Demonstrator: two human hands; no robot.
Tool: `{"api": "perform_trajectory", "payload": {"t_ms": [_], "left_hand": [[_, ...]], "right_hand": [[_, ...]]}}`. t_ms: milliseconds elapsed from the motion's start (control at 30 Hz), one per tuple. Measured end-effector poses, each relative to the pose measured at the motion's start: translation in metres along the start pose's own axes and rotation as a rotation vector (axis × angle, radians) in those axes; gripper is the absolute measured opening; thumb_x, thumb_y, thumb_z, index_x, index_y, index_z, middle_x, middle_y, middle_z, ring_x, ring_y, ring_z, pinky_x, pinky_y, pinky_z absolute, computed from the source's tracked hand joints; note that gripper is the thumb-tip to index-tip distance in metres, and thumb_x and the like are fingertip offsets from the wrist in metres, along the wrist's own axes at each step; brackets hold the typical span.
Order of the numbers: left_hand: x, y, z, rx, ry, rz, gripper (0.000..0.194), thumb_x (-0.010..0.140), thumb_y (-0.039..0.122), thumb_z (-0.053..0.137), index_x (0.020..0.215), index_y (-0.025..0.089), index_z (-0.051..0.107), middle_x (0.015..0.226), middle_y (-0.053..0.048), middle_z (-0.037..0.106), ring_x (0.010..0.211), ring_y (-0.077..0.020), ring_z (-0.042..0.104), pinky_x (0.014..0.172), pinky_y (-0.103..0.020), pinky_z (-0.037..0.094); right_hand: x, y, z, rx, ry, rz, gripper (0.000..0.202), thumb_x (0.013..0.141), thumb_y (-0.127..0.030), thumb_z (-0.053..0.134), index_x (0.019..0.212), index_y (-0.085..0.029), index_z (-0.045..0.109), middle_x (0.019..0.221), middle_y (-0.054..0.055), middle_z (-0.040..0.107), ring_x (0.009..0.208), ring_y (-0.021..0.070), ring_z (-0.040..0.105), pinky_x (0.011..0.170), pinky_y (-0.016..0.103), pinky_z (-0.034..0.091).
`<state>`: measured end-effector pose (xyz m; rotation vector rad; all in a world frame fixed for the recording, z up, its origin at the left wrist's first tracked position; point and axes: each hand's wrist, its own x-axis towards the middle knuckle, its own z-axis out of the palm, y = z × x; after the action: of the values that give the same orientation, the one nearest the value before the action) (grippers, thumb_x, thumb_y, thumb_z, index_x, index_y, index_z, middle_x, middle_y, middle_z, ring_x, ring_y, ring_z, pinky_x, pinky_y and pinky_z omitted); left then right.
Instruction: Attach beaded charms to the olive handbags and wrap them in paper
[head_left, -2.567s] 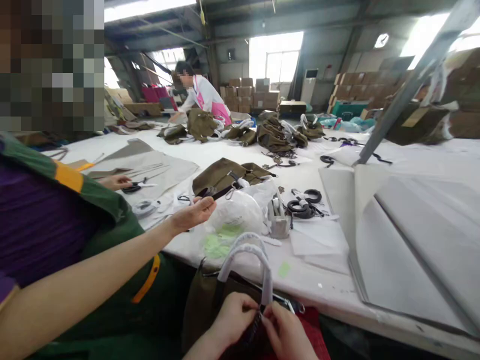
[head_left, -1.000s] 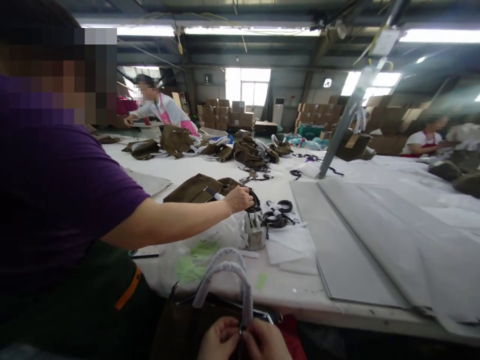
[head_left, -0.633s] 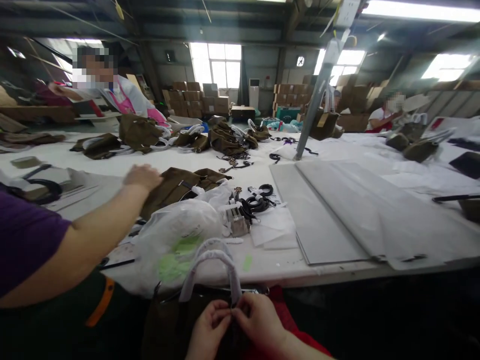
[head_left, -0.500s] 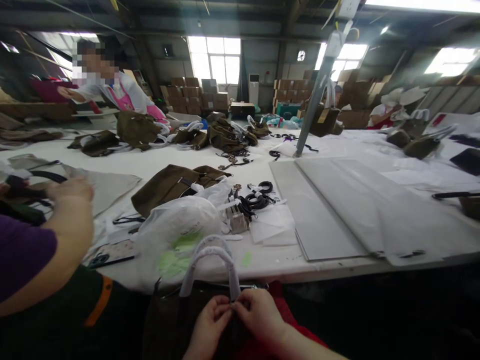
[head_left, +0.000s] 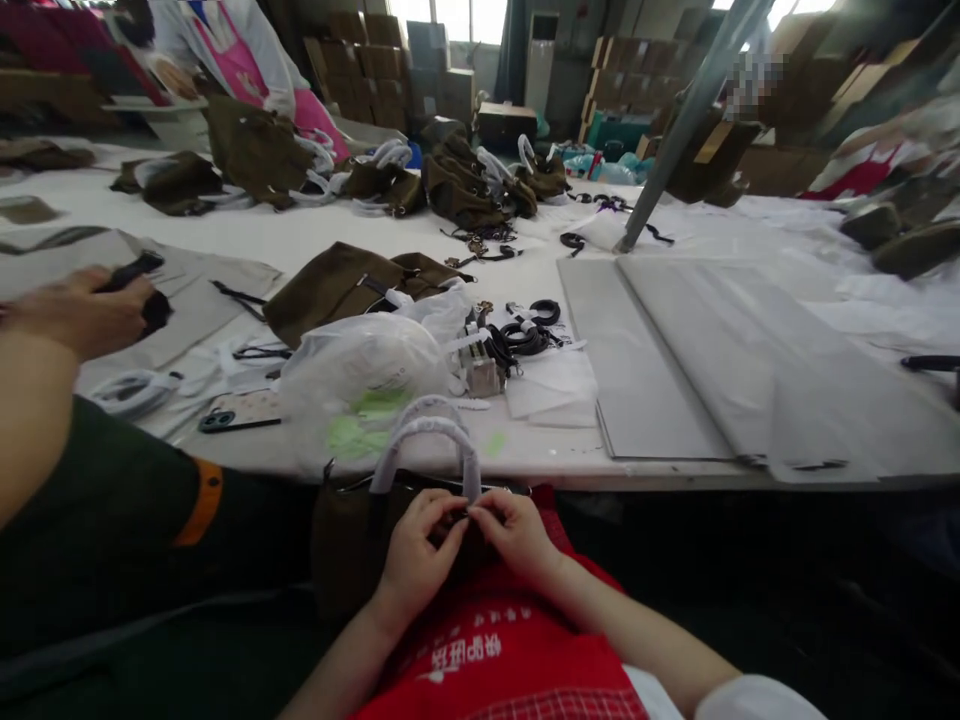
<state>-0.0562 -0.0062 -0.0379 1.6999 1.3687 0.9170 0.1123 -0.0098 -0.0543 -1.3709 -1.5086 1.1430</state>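
The olive-brown handbag [head_left: 343,545] is positioned between the worktable [head_left: 540,469] and red apron [head_left: 502,605], apparently for support. Below the wrapped handle [head_left: 433,425], it is pinched by the left hand [head_left: 418,548] and right hand [head_left: 519,535], probably for steadiness; the exact part is obscured.

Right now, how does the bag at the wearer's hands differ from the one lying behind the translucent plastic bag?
The near bag is upright, before the table; the far bag lies slumped on it.
The near bag's wrapped handles stand up; the far bag shows no raised handle.
The left hand and right hand work on the near bag; no hand touches the far bag.
Both are dark olive-brown.
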Motion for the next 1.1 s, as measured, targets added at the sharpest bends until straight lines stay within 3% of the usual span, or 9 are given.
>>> {"api": "perform_trajectory", "payload": {"t_ms": [133,400,500,600,700,800,867,967,1100], "left_hand": [[0.002,-0.001,0.004,-0.035,-0.05,0.067,0.012,0.084,0.025,0.06,0.078,0.021,0.069,0.087,-0.005,0.067,0.085,-0.0183,0.063,0.081,-0.032,0.052],[0.001,0.006,0.01,-0.143,-0.067,-0.074,0.011,0.082,0.025,0.063,0.073,0.018,0.067,0.084,-0.005,0.063,0.082,-0.0169,0.06,0.076,-0.028,0.048],[0.005,0.005,0.008,-0.296,-0.033,-0.19,0.016,0.082,0.031,0.064,0.074,0.017,0.064,0.075,-0.003,0.062,0.068,-0.0131,0.057,0.064,-0.024,0.045],[0.01,0.004,0.003,-0.523,-0.061,-0.347,0.029,0.082,0.045,0.063,0.079,0.016,0.059,0.07,-0.001,0.064,0.046,-0.0068,0.046,0.045,-0.02,0.032],[0.013,0.008,-0.001,-0.614,-0.061,-0.402,0.035,0.076,0.049,0.068,0.076,0.016,0.056,0.069,-0.001,0.065,0.044,-0.0051,0.043,0.043,-0.019,0.028],[0.013,0.014,-0.004,-0.598,-0.071,-0.403,0.034,0.073,0.048,0.071,0.074,0.016,0.06,0.063,0.001,0.061,0.046,-0.0054,0.042,0.046,-0.019,0.032],[0.012,0.019,-0.006,-0.556,-0.085,-0.391,0.032,0.074,0.046,0.071,0.074,0.015,0.063,0.062,0.002,0.06,0.048,-0.006,0.043,0.048,-0.02,0.034],[0.01,0.025,-0.01,-0.467,-0.089,-0.367,0.027,0.076,0.042,0.07,0.076,0.015,0.066,0.062,0.002,0.06,0.052,-0.0076,0.047,0.052,-0.02,0.037],[0.01,0.029,-0.017,-0.354,-0.125,-0.306,0.022,0.08,0.037,0.066,0.076,0.015,0.067,0.063,0.002,0.06,0.053,-0.0089,0.049,0.053,-0.021,0.04]], "right_hand": [[0.0,0.002,-0.003,0.174,-0.065,0.127,0.019,0.083,-0.035,0.059,0.077,-0.018,0.064,0.056,-0.003,0.055,0.047,0.0088,0.046,0.048,0.021,0.037],[-0.002,0.004,-0.007,0.294,-0.146,0.311,0.036,0.079,-0.054,0.062,0.078,-0.018,0.058,0.05,-0.006,0.049,0.037,0.0066,0.036,0.038,0.019,0.027],[0.002,0.008,-0.01,0.288,-0.223,0.27,0.038,0.076,-0.056,0.065,0.079,-0.019,0.059,0.058,-0.001,0.059,0.044,0.0103,0.048,0.044,0.022,0.037],[0.006,0.011,-0.016,0.265,-0.305,0.227,0.04,0.072,-0.058,0.068,0.068,-0.018,0.061,0.064,0.005,0.066,0.061,0.0179,0.061,0.062,0.029,0.049],[0.006,0.013,-0.023,0.319,-0.352,0.267,0.04,0.066,-0.056,0.074,0.071,-0.018,0.066,0.07,0.007,0.07,0.067,0.0211,0.065,0.066,0.032,0.051],[0.002,0.009,-0.032,0.403,-0.405,0.282,0.042,0.062,-0.046,0.082,0.091,-0.017,0.071,0.089,0.011,0.074,0.07,0.02,0.066,0.064,0.031,0.052],[-0.001,0.003,-0.038,0.411,-0.434,0.27,0.046,0.062,-0.04,0.084,0.101,-0.017,0.07,0.099,0.012,0.074,0.061,0.0147,0.062,0.057,0.027,0.051],[-0.005,-0.009,-0.045,0.437,-0.459,0.264,0.043,0.066,-0.034,0.082,0.104,-0.017,0.069,0.1,0.009,0.074,0.051,0.0081,0.054,0.05,0.022,0.047],[-0.007,-0.016,-0.045,0.502,-0.391,0.305,0.031,0.072,-0.036,0.077,0.095,-0.016,0.071,0.091,0.007,0.075,0.051,0.0103,0.061,0.05,0.023,0.05]]}}
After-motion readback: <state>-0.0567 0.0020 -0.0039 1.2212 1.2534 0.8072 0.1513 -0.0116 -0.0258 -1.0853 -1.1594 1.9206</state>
